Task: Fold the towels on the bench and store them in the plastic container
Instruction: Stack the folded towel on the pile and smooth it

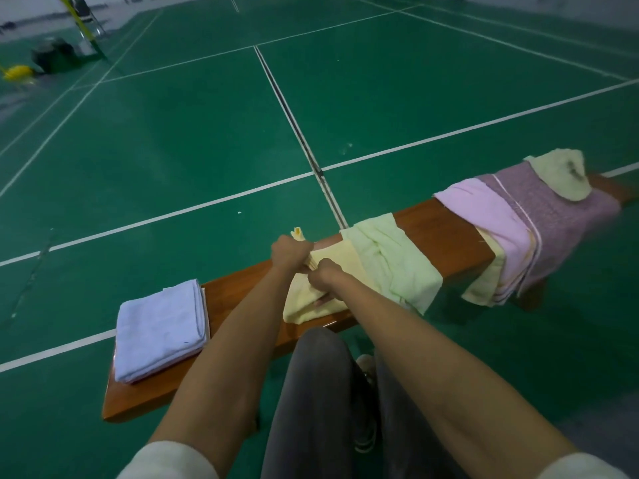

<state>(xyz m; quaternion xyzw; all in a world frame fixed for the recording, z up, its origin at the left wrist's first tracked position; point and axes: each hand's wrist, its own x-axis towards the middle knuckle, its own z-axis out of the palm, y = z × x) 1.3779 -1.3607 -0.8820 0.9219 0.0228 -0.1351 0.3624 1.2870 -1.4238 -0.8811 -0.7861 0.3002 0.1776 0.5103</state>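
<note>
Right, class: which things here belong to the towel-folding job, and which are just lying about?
Job: yellow towel gripped by left hand and right hand; folded white towel; green towel; pink towel; purple towel; bench.
Lying about: yellow object; dark bag.

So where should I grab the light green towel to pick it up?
Probably pinch the two corners of the light green towel that hang over the near edge of the bench, coming from your own side. It lies unfolded across the seat with that end dangling free, so fingers can get behind the cloth there. Both hands are busy now: left hand and right hand hold the yellow towel.
</note>
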